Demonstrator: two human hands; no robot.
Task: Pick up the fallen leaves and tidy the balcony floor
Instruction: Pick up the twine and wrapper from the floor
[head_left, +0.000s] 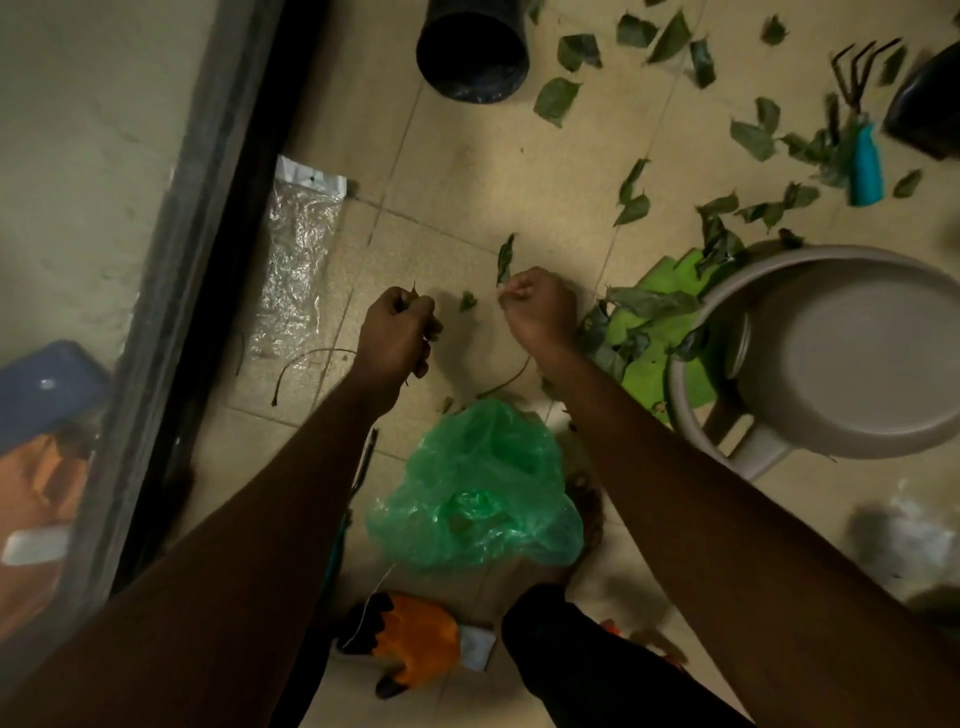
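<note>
My left hand (397, 332) is curled round a small bunch of green leaves, whose tips poke out above and below the fist. My right hand (540, 309) pinches a single narrow leaf (505, 258) by its base, so the leaf stands up above the fingers. A small leaf (467, 300) lies on the tiled floor between the two hands. Several more fallen leaves (556, 98) are scattered over the tiles at the upper right. A crumpled green plastic bag (483, 488) lies on the floor just below both hands.
A grey plastic basin (831, 260) stands at the right over a bright green sheet (670, 332) with leaves on it. A black pot (470, 52) lies at the top, a teal-handled hand rake (862, 156) at the upper right, an orange glove (415, 639) near my feet, clear packaging (296, 249) by the door track.
</note>
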